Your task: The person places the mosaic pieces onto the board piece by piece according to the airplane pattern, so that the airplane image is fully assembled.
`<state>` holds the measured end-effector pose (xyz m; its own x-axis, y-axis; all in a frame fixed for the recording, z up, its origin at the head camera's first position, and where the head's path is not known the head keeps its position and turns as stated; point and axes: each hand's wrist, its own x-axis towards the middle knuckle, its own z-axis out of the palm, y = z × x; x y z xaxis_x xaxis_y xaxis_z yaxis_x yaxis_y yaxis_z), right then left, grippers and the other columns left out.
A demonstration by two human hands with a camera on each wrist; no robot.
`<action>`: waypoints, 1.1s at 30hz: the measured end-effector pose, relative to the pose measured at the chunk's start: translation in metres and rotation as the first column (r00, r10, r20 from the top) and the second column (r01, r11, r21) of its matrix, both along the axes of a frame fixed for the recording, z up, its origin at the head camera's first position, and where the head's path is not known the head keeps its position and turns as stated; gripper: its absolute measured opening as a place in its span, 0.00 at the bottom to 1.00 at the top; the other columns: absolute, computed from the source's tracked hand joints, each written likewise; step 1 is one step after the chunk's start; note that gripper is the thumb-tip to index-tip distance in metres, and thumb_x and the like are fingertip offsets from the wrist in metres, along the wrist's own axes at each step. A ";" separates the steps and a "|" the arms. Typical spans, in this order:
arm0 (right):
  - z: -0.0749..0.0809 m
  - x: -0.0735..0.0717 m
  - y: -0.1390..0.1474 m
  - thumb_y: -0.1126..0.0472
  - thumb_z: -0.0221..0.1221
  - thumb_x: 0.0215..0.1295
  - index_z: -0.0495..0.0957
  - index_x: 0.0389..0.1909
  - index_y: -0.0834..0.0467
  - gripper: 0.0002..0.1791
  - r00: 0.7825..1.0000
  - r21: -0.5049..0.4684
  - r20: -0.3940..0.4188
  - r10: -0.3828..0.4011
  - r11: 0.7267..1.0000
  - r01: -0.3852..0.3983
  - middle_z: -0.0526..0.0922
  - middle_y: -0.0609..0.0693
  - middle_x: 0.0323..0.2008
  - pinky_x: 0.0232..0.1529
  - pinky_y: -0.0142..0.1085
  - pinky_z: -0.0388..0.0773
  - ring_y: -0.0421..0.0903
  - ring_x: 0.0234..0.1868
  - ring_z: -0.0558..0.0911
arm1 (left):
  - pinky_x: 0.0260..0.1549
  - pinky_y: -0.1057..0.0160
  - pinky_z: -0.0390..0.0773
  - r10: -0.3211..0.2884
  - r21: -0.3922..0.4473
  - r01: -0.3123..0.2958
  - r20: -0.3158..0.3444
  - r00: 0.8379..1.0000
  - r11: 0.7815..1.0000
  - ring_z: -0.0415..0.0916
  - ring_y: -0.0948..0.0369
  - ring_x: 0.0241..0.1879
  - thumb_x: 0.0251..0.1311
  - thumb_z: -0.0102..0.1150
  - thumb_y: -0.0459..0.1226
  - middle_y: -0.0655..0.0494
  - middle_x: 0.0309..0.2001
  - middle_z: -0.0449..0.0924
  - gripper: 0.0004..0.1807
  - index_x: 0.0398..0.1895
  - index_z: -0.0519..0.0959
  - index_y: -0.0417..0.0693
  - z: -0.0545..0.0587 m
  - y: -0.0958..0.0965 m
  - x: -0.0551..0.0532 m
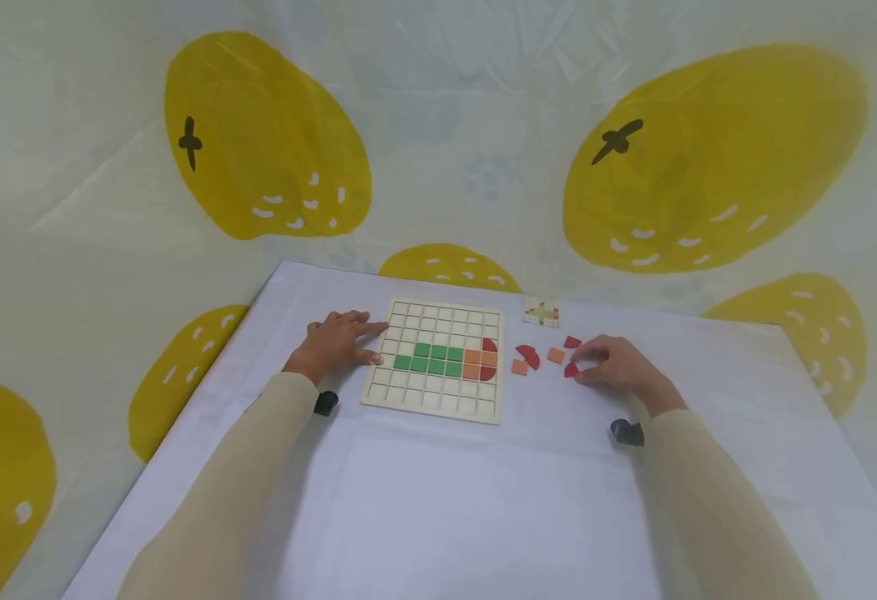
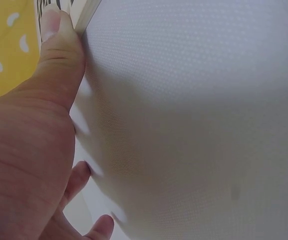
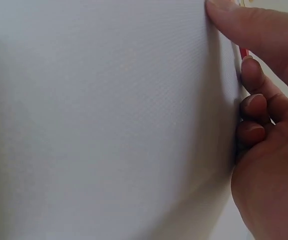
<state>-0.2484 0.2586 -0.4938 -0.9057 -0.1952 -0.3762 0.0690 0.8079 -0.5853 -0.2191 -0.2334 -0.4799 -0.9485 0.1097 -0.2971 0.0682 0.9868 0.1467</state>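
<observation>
A light wooden grid board (image 1: pixel 438 406) lies on the table, bearing several green square tiles (image 1: pixel 437 352), orange squares (image 1: pixel 472 363) and red quarter-circle tiles (image 1: pixel 488 373) at its right edge. My left hand (image 1: pixel 336 343) rests at the board's left edge, fingers spread and thumb on the border. In the left wrist view the thumb (image 2: pixel 59 55) lies along the board's side. To the right of the board, my right hand (image 1: pixel 618 367) pinches a loose red quarter-circle tile (image 1: pixel 570 369) at the tabletop between thumb and forefinger. Its other fingertips (image 3: pixel 256 106) are curled on the cloth.
Between board and right hand lie loose orange squares (image 1: pixel 519 367), overlapping red tiles (image 1: pixel 528 356) and another red quarter-circle (image 1: pixel 573 342). A small pattern card (image 1: pixel 541 312) is at the table's back edge. A white cloth (image 1: pixel 438 508) covers the table; a fruit-printed curtain (image 1: pixel 446 125) hangs behind.
</observation>
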 end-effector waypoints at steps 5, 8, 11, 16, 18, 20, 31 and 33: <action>-0.002 0.003 0.001 0.53 0.72 0.64 0.82 0.58 0.55 0.23 1.000 -0.009 -0.021 -0.001 1.000 0.001 0.74 0.62 0.67 0.72 0.62 0.71 0.63 0.69 0.68 | 0.72 0.24 0.58 -0.008 -0.006 0.008 -0.010 1.000 1.000 0.55 0.39 0.79 0.61 0.63 0.64 0.52 0.84 0.56 0.43 0.80 0.59 0.80 0.000 0.001 0.002; -0.003 0.004 0.000 0.53 0.71 0.65 0.81 0.62 0.54 0.26 1.000 -0.019 -0.023 0.011 1.000 -0.012 0.73 0.63 0.69 0.74 0.63 0.68 0.64 0.71 0.66 | 0.72 0.24 0.58 -0.012 -0.003 0.012 -0.013 1.000 1.000 0.55 0.39 0.79 0.61 0.63 0.63 0.52 0.84 0.56 0.43 0.80 0.60 0.79 0.001 0.001 0.002; -0.002 0.005 0.000 0.54 0.71 0.65 0.81 0.63 0.54 0.25 0.999 -0.025 -0.026 0.020 0.999 -0.021 0.72 0.63 0.69 0.73 0.63 0.69 0.64 0.71 0.66 | 0.72 0.25 0.59 -0.013 -0.001 0.013 -0.009 1.000 1.000 0.55 0.39 0.79 0.61 0.63 0.63 0.52 0.83 0.56 0.43 0.80 0.60 0.79 0.001 0.001 0.002; 0.000 0.007 0.000 0.57 0.70 0.66 0.84 0.59 0.55 0.21 0.998 -0.034 -0.044 0.044 0.998 -0.045 0.74 0.63 0.66 0.71 0.62 0.72 0.63 0.68 0.68 | 0.72 0.25 0.58 -0.005 -0.003 0.005 0.010 1.000 1.000 0.55 0.39 0.79 0.60 0.64 0.65 0.53 0.84 0.56 0.44 0.80 0.60 0.80 -0.001 0.002 0.000; 0.001 0.008 -0.001 0.57 0.70 0.66 0.84 0.58 0.54 0.20 0.998 -0.033 -0.040 0.043 0.998 -0.045 0.74 0.62 0.66 0.71 0.61 0.73 0.63 0.68 0.67 | 0.72 0.24 0.58 -0.007 -0.005 0.007 0.017 1.000 1.000 0.55 0.39 0.79 0.60 0.63 0.65 0.53 0.84 0.55 0.44 0.80 0.59 0.80 -0.002 0.002 -0.001; 0.002 0.009 -0.002 0.56 0.70 0.65 0.84 0.58 0.54 0.21 0.999 -0.032 -0.033 0.043 0.999 -0.044 0.73 0.62 0.67 0.70 0.61 0.73 0.63 0.69 0.67 | 0.72 0.25 0.58 -0.007 0.000 0.007 0.019 1.000 1.000 0.55 0.39 0.79 0.60 0.63 0.65 0.53 0.84 0.55 0.44 0.80 0.59 0.80 -0.003 0.002 -0.001; 0.001 0.009 -0.013 0.51 0.71 0.64 0.84 0.57 0.51 0.21 1.000 -0.001 -0.027 0.006 1.000 -0.006 0.74 0.60 0.66 0.67 0.58 0.78 0.61 0.67 0.69 | 0.73 0.26 0.58 -0.010 0.024 0.010 -0.021 1.000 1.000 0.54 0.39 0.79 0.63 0.63 0.62 0.52 0.84 0.55 0.42 0.80 0.59 0.80 0.003 -0.001 0.004; -0.001 0.010 -0.014 0.51 0.71 0.64 0.84 0.57 0.51 0.21 1.000 0.003 -0.027 0.009 1.000 -0.009 0.76 0.60 0.63 0.64 0.55 0.81 0.60 0.64 0.71 | 0.73 0.26 0.57 -0.006 0.024 0.006 -0.008 1.000 1.000 0.54 0.39 0.79 0.63 0.63 0.62 0.52 0.84 0.55 0.42 0.80 0.59 0.79 0.003 -0.001 0.004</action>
<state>-0.2386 0.2443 -0.4949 -0.9138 -0.2019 -0.3525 0.0463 0.8103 -0.5842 -0.2154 -0.2347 -0.4771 -0.9501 0.1228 -0.2867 0.0756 0.9825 0.1702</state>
